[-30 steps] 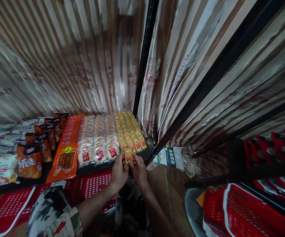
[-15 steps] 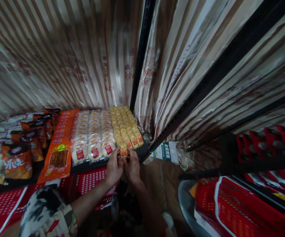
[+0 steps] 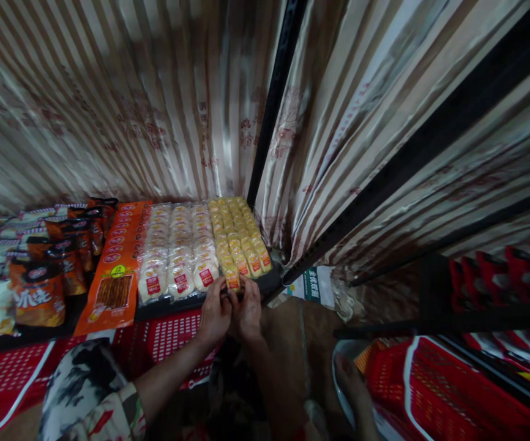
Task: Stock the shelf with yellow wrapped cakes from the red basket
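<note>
My left hand point(image 3: 214, 312) and my right hand point(image 3: 247, 307) are together at the shelf's front edge. Between them their fingertips pinch a small yellow wrapped cake point(image 3: 232, 280) with a red-orange label. It stands at the front of the left row of yellow wrapped cakes point(image 3: 232, 229), lined up in several rows. Beside my left hand are rows of white round wrapped cakes point(image 3: 180, 263) with red labels. The fingers' undersides are hidden from view.
An orange snack packet point(image 3: 111, 282) and several orange-brown bags point(image 3: 38, 294) stand on the left. Red baskets point(image 3: 173, 337) sit below the shelf, another red basket point(image 3: 398, 386) at right. Black posts point(image 3: 276, 92) and striped curtains point(image 3: 164, 110) rise behind. A blurred bare limb point(image 3: 354, 383) shows lower right.
The yellow cake has settled slightly lower against its row's front, still between both hands. The view has shifted a little. A bare limb has appeared at lower right.
</note>
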`<control>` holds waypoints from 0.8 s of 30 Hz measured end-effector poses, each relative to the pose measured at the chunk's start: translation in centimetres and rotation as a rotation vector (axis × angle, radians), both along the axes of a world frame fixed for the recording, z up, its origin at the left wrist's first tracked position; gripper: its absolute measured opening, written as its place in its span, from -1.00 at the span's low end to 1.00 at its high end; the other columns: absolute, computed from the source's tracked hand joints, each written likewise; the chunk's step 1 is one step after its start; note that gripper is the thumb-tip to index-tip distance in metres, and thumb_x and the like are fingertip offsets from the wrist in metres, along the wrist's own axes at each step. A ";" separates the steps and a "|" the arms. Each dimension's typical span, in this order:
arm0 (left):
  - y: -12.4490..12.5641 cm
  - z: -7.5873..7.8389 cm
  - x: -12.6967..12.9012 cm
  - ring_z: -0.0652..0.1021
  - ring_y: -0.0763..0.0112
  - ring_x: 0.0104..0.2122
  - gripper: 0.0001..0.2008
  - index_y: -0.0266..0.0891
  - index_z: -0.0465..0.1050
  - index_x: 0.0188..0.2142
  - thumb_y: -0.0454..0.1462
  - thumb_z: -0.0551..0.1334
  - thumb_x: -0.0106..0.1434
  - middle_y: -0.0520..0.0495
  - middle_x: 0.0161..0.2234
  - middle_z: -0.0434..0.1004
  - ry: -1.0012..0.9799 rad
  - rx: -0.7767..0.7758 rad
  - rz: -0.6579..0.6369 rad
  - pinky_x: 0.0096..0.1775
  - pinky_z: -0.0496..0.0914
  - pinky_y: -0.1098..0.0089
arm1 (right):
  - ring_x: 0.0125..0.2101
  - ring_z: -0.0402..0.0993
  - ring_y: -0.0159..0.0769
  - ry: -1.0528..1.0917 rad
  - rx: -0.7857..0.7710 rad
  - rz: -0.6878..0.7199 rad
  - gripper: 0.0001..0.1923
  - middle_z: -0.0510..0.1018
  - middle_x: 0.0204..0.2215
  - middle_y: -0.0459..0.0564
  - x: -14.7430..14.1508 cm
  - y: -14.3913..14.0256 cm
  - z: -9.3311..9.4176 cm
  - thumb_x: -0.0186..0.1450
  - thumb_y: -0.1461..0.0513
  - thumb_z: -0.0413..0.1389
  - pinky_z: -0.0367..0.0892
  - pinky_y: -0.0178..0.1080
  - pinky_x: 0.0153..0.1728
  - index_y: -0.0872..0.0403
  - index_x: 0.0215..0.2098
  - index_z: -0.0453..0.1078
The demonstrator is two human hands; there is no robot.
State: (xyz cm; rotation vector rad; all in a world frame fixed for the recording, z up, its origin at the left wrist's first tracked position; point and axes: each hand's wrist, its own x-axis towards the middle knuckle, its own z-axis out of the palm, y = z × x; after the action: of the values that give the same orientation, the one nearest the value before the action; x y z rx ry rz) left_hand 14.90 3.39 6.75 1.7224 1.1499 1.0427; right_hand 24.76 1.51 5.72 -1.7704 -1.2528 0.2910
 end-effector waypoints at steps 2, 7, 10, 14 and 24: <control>0.1 -0.1 0.1 0.40 0.25 0.04 -0.55 -0.28 0.17 0.10 -0.38 0.04 0.19 -0.23 0.07 0.33 0.006 -0.022 0.003 0.03 0.34 0.15 | -0.08 0.30 -0.14 -0.003 0.001 -0.009 -0.63 0.38 -0.13 0.09 0.0 0.1 0.0 0.22 0.25 0.04 0.25 -0.08 -0.01 0.05 0.01 0.25; 0.1 0.2 0.3 0.37 0.23 0.08 -0.55 -0.31 0.17 0.12 -0.35 0.05 0.21 -0.26 0.09 0.32 0.028 -0.084 0.012 0.09 0.26 0.13 | -0.09 0.30 -0.16 -0.030 0.013 -0.022 -0.64 0.39 -0.14 0.09 -0.1 0.2 -0.1 0.24 0.21 0.03 0.26 -0.08 -0.03 0.08 0.01 0.26; 0.1 0.4 0.3 0.36 0.22 0.09 -0.55 -0.33 0.19 0.11 -0.33 0.05 0.21 -0.26 0.08 0.34 0.035 -0.114 0.012 0.11 0.24 0.14 | -0.09 0.30 -0.16 -0.030 0.012 -0.024 -0.64 0.40 -0.15 0.09 -0.2 0.2 0.0 0.23 0.22 0.04 0.26 -0.08 -0.04 0.09 0.00 0.28; 0.1 0.8 0.4 0.37 0.24 0.08 -0.57 -0.29 0.23 0.09 -0.30 0.06 0.22 -0.22 0.06 0.38 0.021 -0.119 0.043 0.11 0.24 0.16 | -0.10 0.32 -0.15 -0.007 0.018 -0.032 -0.64 0.40 -0.16 0.07 -0.3 0.3 0.0 0.22 0.23 0.03 0.27 -0.09 -0.04 0.07 0.00 0.29; 0.2 0.4 0.7 0.40 0.25 0.06 -0.55 -0.27 0.25 0.10 -0.33 0.05 0.19 -0.20 0.07 0.38 0.013 -0.047 0.100 0.12 0.25 0.17 | -0.08 0.32 -0.14 -0.065 0.050 -0.028 -0.58 0.42 -0.13 0.12 -0.3 0.6 -1.1 0.21 0.18 0.03 0.25 -0.07 -0.02 0.11 0.03 0.27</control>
State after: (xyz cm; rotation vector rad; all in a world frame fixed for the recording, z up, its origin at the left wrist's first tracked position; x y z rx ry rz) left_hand 15.59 3.60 7.16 1.6512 1.2699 1.0577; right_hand 24.49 2.09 4.63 -1.7647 -1.2694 0.1863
